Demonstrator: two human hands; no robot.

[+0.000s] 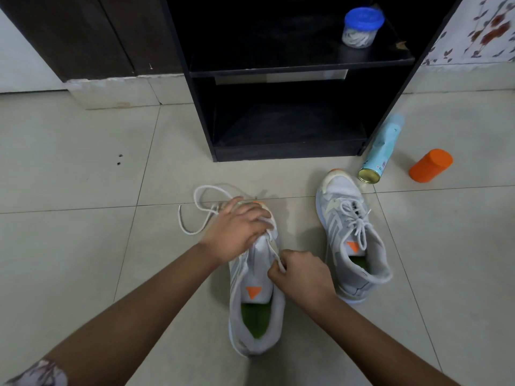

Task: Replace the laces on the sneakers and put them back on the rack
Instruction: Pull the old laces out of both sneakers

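Currently left hand (237,227) is gripping the toe of the unlaced sneaker (256,302), fingers curled over it, pinning it to the tile floor (83,246). Right hand (301,277), just behind it, is pinching the white lace (195,197) at the eyelets, fingers closed tight; slack is looping out left of the left hand. Laced sneaker (354,240) is sitting right of the right hand, rack (278,112) standing beyond both hands

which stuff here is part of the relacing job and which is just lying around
Job: left hand, right hand, near sneaker, white lace, laced sneaker, black rack, blue-lidded jar (apparently laces).
Lying about: spray can, orange container, both on the floor.
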